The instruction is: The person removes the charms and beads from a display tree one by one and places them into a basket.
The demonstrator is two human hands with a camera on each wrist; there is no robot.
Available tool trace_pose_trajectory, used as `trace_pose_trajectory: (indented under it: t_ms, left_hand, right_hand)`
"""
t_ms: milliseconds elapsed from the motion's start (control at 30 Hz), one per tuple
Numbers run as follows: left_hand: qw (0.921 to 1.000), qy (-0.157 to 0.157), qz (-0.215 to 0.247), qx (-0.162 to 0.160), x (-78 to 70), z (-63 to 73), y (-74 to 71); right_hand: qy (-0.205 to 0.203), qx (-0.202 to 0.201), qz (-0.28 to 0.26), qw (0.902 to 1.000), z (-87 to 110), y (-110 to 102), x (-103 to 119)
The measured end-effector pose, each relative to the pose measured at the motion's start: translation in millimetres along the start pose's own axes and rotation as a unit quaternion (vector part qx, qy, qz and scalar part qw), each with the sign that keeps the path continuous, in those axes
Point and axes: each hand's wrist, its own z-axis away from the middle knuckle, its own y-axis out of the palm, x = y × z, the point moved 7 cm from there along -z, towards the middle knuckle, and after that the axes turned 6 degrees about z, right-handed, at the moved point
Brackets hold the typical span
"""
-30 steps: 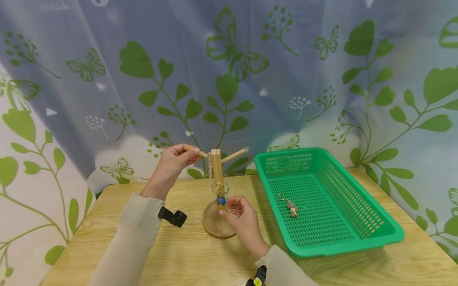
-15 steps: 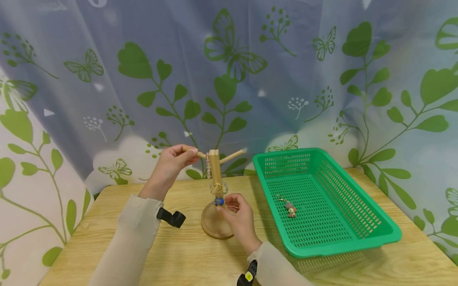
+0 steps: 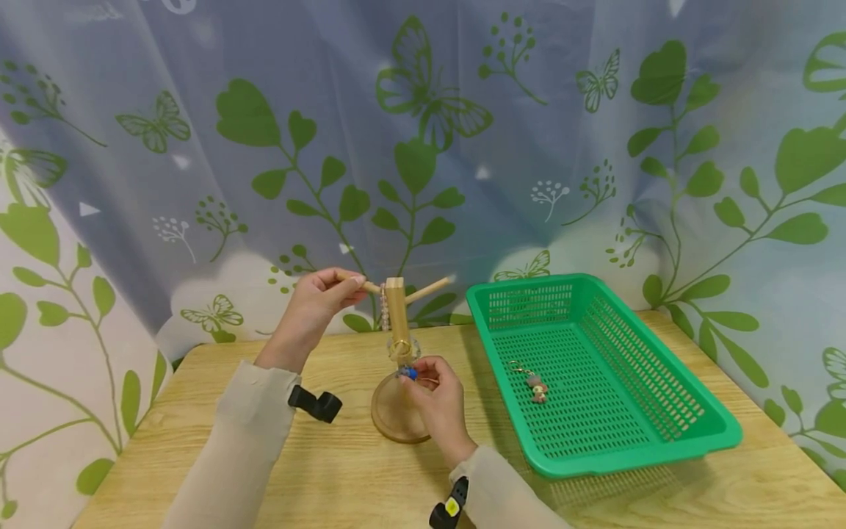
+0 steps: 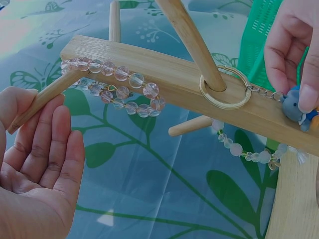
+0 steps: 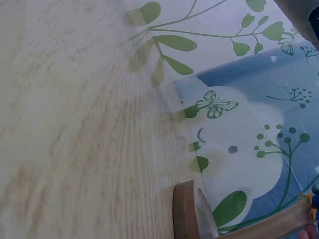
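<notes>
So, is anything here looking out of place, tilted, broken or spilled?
Nothing stands out. The wooden stand is upright on the table, the bead bracelet hangs on a peg, the keyring sits round another, and one keychain lies inside the green basket.

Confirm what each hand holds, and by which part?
Left hand grips the stand by the tip of its upper left peg. Right hand pinches the blue charm of the keyring hanging on a peg.
</notes>
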Motion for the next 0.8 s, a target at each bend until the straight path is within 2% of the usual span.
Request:
trace_pose_trajectory:
  t_ms: [133,367,433,600,800]
  left_hand:
    - [1.0,0.003,0.003,0.0,0.2,0.1,-0.1]
    - [1.0,0.005,0.007,0.005,-0.2,0.5,0.3]
    - [0.9999,0.004,0.008,0.005,0.0,0.4,0.3]
    - [1.0,0.004,0.007,0.001,-0.5,1.1,0.0]
    - [1.0,0.005,0.0,0.001,-1.0,1.2,-0.4]
  right_hand:
    - [0.0,-0.001,0.003,1.0,-0.8,0,-1]
    - [0.0,-0.001,0.001,1.0,-9.6,3,-32]
    - [-0.007,0.001,-0.003,1.0,-9.7,3,-33]
    - [-0.011,0.016,-0.023,0.9995,-7.4,4,-27]
    - [-0.011,0.042,-0.037,0.9984,1.9,0,3]
